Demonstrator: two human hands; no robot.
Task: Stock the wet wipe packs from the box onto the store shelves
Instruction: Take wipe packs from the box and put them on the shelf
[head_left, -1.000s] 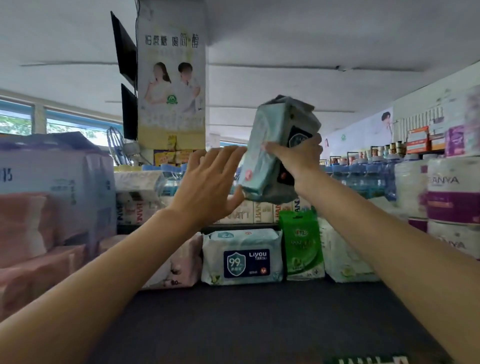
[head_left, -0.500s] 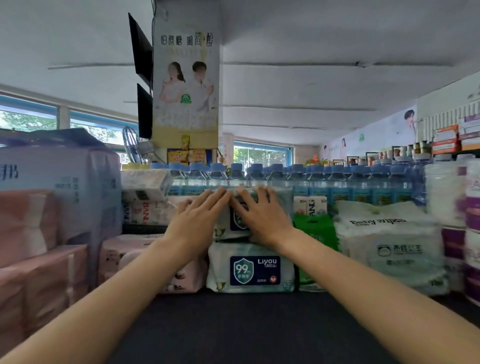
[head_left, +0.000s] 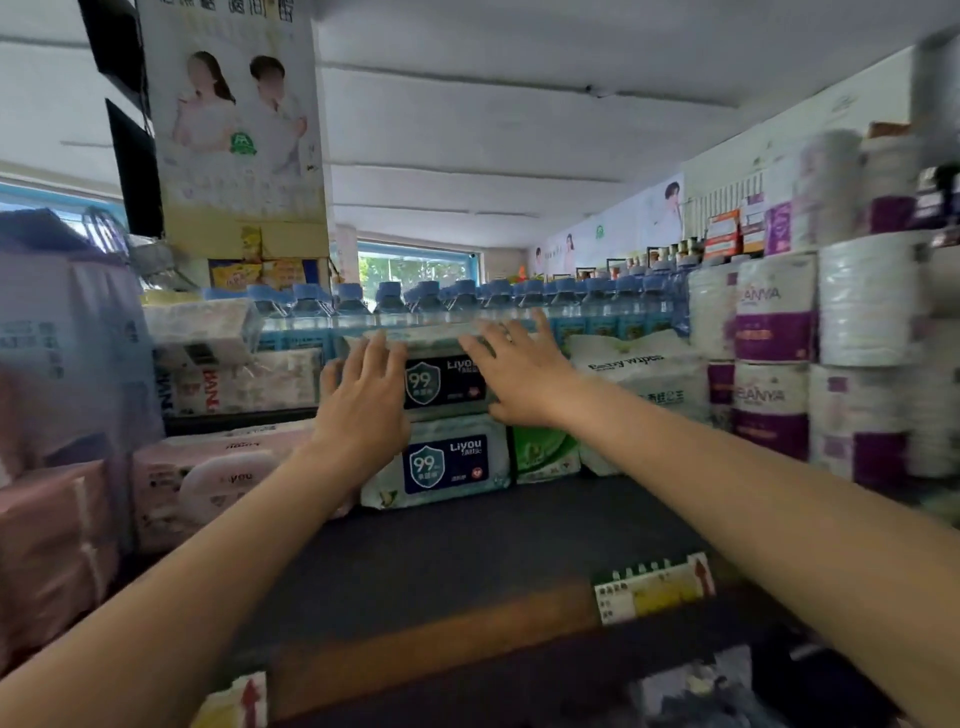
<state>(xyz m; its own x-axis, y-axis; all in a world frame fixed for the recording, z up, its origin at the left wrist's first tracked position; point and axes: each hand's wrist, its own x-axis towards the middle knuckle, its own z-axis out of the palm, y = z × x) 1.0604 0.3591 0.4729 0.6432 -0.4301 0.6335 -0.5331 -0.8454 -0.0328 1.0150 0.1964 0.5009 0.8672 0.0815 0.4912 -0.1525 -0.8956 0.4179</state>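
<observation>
Shelf (head_left: 467, 540): hands (head_left: 363, 410) press "Liyou" pack (head_left: 444, 382)

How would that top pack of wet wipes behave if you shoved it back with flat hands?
The top wipe pack looks soft-sided, so it would likely dent before sliding. Its film wrapper looks glossy, so it may slip over the lower pack beneath it. Lying flat and low, it seems unlikely to tip or roll. The left hand and right hand lie spread on it.

- Upper wipe pack (head_left: 441, 382) lies on the lower wipe pack (head_left: 447, 462), on the shelf (head_left: 493, 545).
- Bottles (head_left: 467, 301) stand behind.
- Tissue rolls (head_left: 774, 364) stand right.
</observation>
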